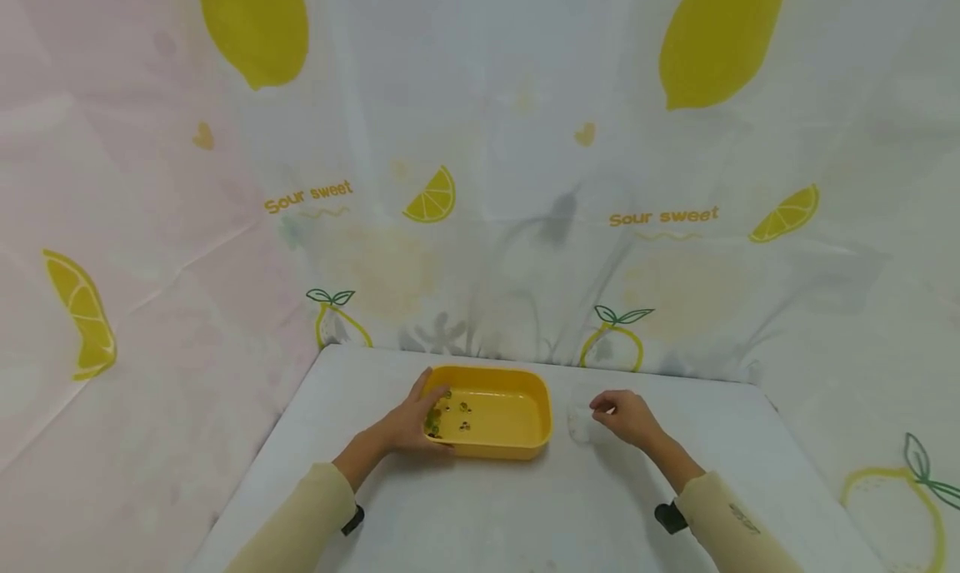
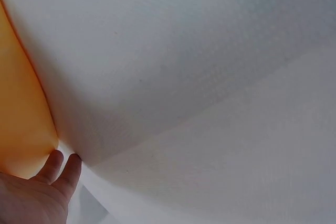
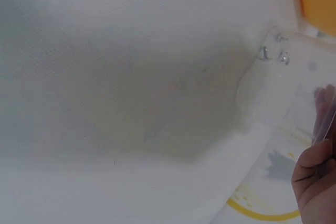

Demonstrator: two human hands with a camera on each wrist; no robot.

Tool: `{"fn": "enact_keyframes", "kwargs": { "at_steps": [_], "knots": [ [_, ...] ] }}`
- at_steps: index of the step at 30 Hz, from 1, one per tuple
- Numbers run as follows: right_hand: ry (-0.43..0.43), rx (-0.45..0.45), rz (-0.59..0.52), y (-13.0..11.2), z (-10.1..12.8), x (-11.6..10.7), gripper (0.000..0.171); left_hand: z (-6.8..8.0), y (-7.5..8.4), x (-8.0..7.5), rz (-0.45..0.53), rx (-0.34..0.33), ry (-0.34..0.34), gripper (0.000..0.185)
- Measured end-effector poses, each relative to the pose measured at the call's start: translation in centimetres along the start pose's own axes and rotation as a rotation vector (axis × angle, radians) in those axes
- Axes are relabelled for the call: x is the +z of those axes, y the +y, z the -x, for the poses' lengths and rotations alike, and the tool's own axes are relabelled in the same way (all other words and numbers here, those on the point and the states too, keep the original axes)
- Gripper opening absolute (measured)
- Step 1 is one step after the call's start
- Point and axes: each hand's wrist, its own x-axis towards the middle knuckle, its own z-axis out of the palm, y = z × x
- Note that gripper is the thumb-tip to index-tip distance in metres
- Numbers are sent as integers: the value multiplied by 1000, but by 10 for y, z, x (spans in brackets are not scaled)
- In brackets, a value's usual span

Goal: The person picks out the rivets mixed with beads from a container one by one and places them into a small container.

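Note:
A yellow rectangular tray (image 1: 498,452) sits on the white table, with several small greenish and dark pieces (image 1: 435,419) mostly at its left end. My left hand (image 1: 408,421) grips that end, some fingers over the rim and others against the outer wall. In the left wrist view, two fingertips touch the orange-looking wall low down. To the tray's right stands a clear plastic box (image 3: 273,90) holding a few small shiny metal pieces (image 3: 264,53). My right hand (image 1: 628,416) pinches a thin clear flap at the box's edge between thumb and fingers.
The white table (image 1: 495,515) ends at a lemon-printed backdrop (image 1: 495,265) that rises behind it and on both sides. Dark straps hang below both sleeves (image 1: 300,515).

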Motion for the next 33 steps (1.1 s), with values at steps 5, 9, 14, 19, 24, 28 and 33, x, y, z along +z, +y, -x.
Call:
{"fn": "enact_keyframes", "kwargs": {
  "at_steps": [5,9,14,19,24,28,33],
  "knots": [
    [8,-34,31,0,-1,0,9,0,0,-1,-11,-5,12,115],
    [8,-51,42,-3,-1,-2,11,0,0,-3,-17,17,22,115],
    [26,-78,81,-2,1,-4,9,-4,0,-2,3,27,4,116],
    [48,-84,119,-3,7,-4,10,-2,-3,1,11,24,-8,118],
    [134,-94,182,-6,15,-7,15,3,-2,3,8,17,-23,118],
    [236,-132,243,-11,15,-11,34,3,-2,1,20,6,-13,117],
    [290,-161,348,-13,12,-13,71,-2,-1,2,55,14,4,114]
  ]
}}
